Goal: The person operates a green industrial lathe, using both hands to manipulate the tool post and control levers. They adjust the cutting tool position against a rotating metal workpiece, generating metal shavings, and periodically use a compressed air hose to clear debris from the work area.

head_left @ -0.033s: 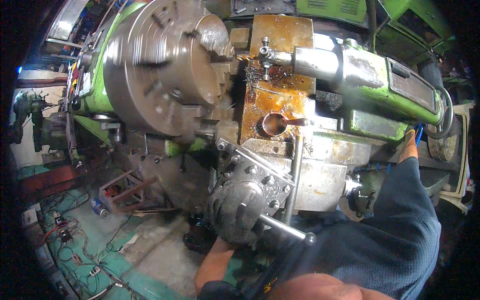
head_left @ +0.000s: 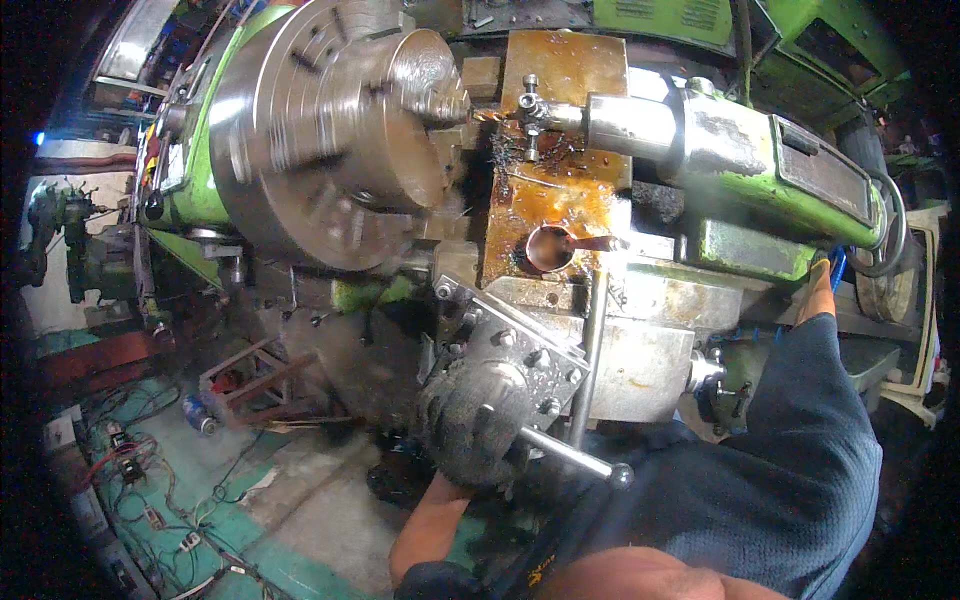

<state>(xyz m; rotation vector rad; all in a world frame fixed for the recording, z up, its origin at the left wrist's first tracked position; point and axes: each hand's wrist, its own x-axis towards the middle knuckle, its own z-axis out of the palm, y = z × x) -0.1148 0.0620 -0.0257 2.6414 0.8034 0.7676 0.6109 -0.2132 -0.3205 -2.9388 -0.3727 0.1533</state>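
My left hand (head_left: pixel 465 425), in a dark grimy glove, curls over the top of the lathe's tool post (head_left: pixel 510 355), beside a ball-ended lever (head_left: pixel 575 457). My right hand (head_left: pixel 820 280) is at the far right by the tailstock (head_left: pixel 770 160) and its handwheel (head_left: pixel 893 225); its fingers are hidden, and some blue shows beside it. On the left, a large chuck (head_left: pixel 290 150) is blurred by spinning, gripping a round metal workpiece (head_left: pixel 415 85). A drill bit (head_left: pixel 488 115) from the tailstock points at the workpiece, its tip hidden. Metal shavings (head_left: pixel 515 155) cling below it.
A round reddish cup (head_left: pixel 548 262) with a handle sits on the oily brown plate (head_left: pixel 560 205). An upright metal rod (head_left: pixel 588 360) stands beside the tool post. Cables (head_left: pixel 165 500), a can (head_left: pixel 198 414) and a reddish metal frame (head_left: pixel 250 385) lie on the floor at lower left.
The chuck and workpiece have turned; their blurred jaws show at a different angle. Both hands stay in place.
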